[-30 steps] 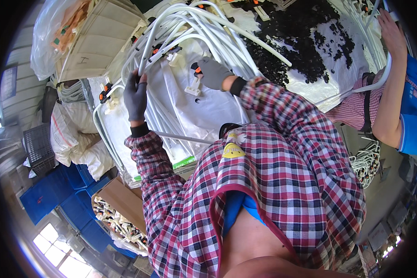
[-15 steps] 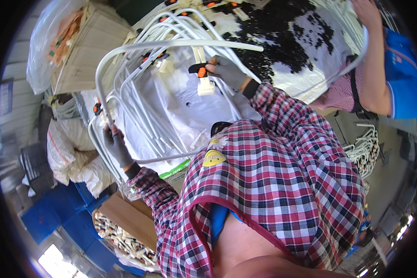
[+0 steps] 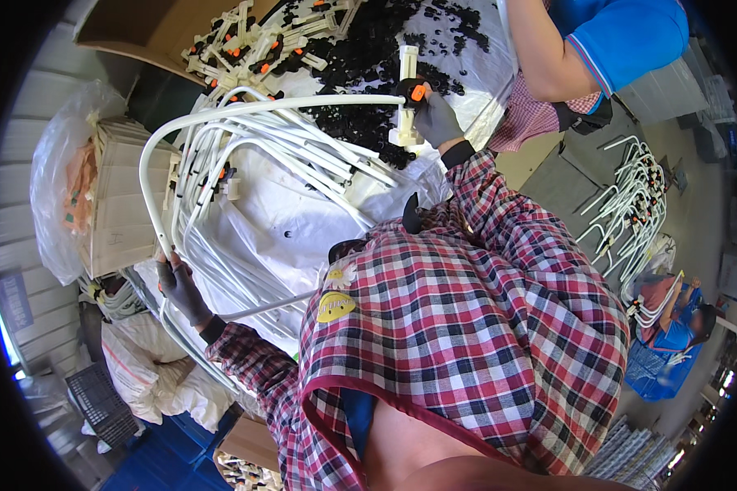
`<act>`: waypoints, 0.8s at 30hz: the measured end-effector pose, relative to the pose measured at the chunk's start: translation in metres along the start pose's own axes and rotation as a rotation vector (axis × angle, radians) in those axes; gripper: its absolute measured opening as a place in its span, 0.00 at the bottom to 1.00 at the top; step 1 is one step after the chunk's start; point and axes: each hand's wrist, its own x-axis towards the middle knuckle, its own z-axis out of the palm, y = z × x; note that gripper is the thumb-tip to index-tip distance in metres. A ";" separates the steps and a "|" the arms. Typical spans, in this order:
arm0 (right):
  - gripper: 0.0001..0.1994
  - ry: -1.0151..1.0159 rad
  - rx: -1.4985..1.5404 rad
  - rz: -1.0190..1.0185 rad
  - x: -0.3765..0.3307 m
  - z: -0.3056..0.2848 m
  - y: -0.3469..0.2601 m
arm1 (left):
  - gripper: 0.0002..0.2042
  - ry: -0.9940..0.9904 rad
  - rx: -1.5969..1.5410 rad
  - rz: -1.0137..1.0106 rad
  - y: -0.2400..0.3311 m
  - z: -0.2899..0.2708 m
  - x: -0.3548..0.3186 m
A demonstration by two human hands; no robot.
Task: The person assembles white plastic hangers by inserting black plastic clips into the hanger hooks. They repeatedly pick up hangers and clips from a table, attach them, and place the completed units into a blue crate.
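Observation:
My left hand, in a dark grey glove, grips the lower leg of a bent white tube that arches up and across to the right. At the tube's far end my gloved right hand holds a white plastic fitting with an orange clip against the tube tip. Under the arch lies a pile of similar white bent tubes on a white plastic sheet. My plaid shirt fills the lower middle of the view.
Black small parts are scattered on the sheet beyond the tubes, with white and orange fittings heaped at the top left. A person in a blue shirt stands at the upper right. More bent tubes lie on the floor at right; another person sits beyond them.
My left hand slid down the tube's leg toward me and to the left. My right hand moved up and right, bringing the fitting to the tube's free end.

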 end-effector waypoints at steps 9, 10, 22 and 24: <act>0.25 -0.534 0.046 0.403 -0.016 0.041 -0.011 | 0.18 -0.038 -0.032 -0.044 0.016 0.008 0.006; 0.28 -0.662 -0.291 0.285 -0.012 0.045 -0.020 | 0.22 -0.067 -0.018 -0.028 0.039 0.012 -0.002; 0.23 -1.487 -1.825 -0.141 -0.006 0.373 -0.039 | 0.31 -0.528 -0.056 0.232 0.146 0.151 0.030; 0.27 -1.711 -2.073 -0.219 -0.031 0.383 -0.025 | 0.31 -0.663 -0.063 0.142 0.167 0.169 0.034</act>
